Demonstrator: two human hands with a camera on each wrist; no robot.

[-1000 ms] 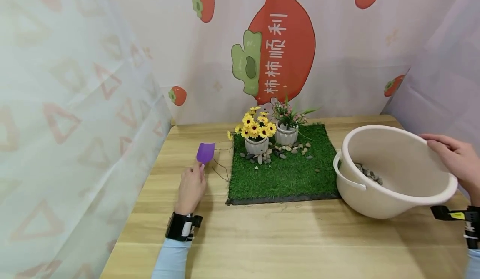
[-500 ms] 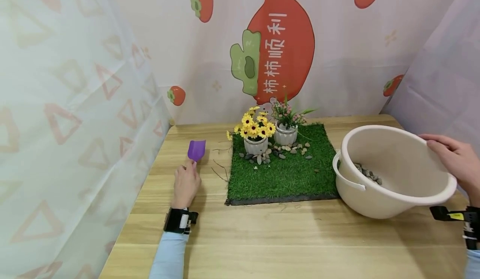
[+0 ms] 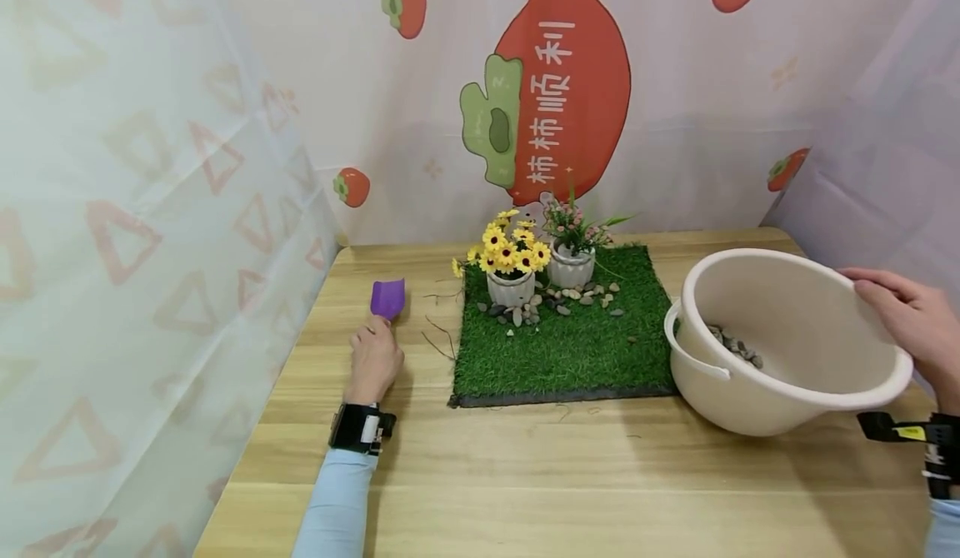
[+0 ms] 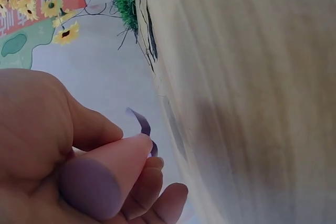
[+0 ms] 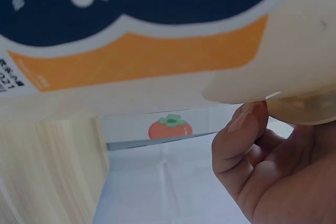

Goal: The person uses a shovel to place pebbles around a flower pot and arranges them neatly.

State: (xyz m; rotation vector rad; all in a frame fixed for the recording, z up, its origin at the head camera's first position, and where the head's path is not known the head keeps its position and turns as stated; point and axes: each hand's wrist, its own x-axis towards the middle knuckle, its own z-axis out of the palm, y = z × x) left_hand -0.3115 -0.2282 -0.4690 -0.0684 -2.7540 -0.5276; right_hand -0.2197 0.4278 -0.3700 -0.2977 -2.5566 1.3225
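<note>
My left hand (image 3: 377, 360) holds a small toy shovel by its handle, over the left part of the table. Its purple blade (image 3: 387, 298) points away from me. In the left wrist view the pink handle (image 4: 118, 163) with its purple end lies between thumb and fingers. At the right, my right hand (image 3: 911, 316) grips the rim of a cream bucket (image 3: 750, 404), which leans toward the grass mat. Grey pebbles (image 3: 738, 348) lie inside the bucket. The right wrist view shows the fingers (image 5: 239, 140) curled at the rim, beside a printed label (image 5: 157, 56).
A green artificial grass mat (image 3: 562, 358) lies mid-table. On it stand a pot of yellow flowers (image 3: 512, 287) and a pot of pink flowers (image 3: 572, 265), with scattered pebbles (image 3: 585, 294) around them. Thin dark twigs (image 3: 438, 337) lie left of the mat. Printed curtains enclose the table.
My left hand has carried the shovel a little to the left, away from the mat, and the blade has turned slightly. The right hand and the bucket have stayed in place.
</note>
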